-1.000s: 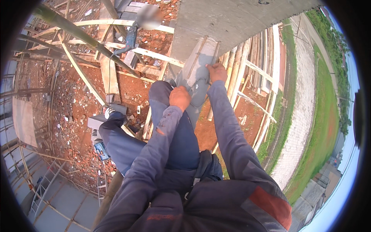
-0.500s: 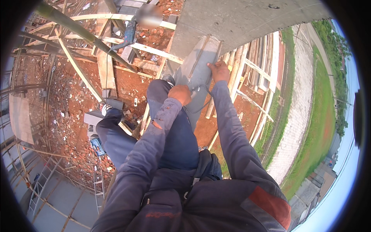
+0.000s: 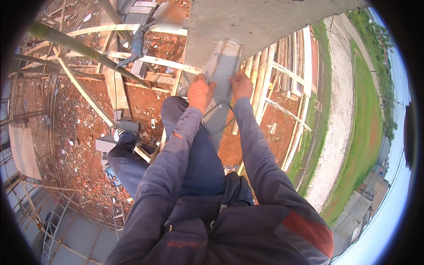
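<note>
Two thin metal rods run side by side from the edge of a grey concrete slab [image 3: 274, 22] toward me, along a narrow grey strip [image 3: 214, 139]. My left hand [image 3: 201, 92] is closed at the near end of the left rod [image 3: 218, 56]. On the other side, my right hand [image 3: 241, 85] has its fingers curled against the right rod [image 3: 236, 62]. A thin dark wire loop [image 3: 219, 105] hangs between my wrists, over the strip. My fingertips are partly hidden by the backs of my hands.
A blue power drill [image 3: 138, 46] with a cord hangs on timber framing at the upper left. A thick bamboo pole [image 3: 73, 44] crosses there. Below lie red soil and brick rubble [image 3: 86, 172]. Wooden poles [image 3: 265, 77] stand to the right, ladders [image 3: 55, 225] lower left.
My left hand has moved forward along the strip to the left rod's near end, level with my right hand. My right hand stays by its rod; the view has shifted slightly.
</note>
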Demonstrator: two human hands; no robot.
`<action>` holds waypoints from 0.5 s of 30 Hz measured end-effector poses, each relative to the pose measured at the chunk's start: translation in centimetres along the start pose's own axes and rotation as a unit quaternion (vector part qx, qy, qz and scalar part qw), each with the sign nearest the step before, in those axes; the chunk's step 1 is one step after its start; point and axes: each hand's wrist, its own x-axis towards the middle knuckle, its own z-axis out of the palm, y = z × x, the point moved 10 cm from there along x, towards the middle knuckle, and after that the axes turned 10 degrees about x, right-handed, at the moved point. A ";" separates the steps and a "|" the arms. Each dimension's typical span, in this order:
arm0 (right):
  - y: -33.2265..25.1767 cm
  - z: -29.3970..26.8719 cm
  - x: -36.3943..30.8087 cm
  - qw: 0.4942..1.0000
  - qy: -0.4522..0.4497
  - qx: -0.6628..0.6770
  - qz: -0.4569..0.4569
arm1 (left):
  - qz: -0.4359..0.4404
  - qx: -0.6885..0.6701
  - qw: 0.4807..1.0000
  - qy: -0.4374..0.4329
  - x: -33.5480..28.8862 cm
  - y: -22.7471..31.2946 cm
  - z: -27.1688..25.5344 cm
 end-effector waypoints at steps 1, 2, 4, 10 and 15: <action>-0.1 0.0 -0.2 1.000 0.010 0.008 -0.002 | -0.004 0.005 1.000 -0.006 0.1 0.0 0.7; -0.3 -0.4 -0.7 1.000 0.022 0.014 -0.003 | -0.009 0.010 1.000 -0.014 0.0 0.2 1.3; -0.2 -0.5 -0.5 0.999 0.033 0.026 -0.018 | -0.011 0.016 1.000 -0.009 0.2 0.5 2.0; -0.1 -0.2 -0.8 0.997 0.049 0.051 -0.029 | 0.002 0.024 0.999 0.025 0.1 1.5 2.5; 2.1 0.1 -0.8 0.990 0.046 0.118 0.055 | -0.041 -0.011 0.999 -0.011 -0.6 1.2 3.9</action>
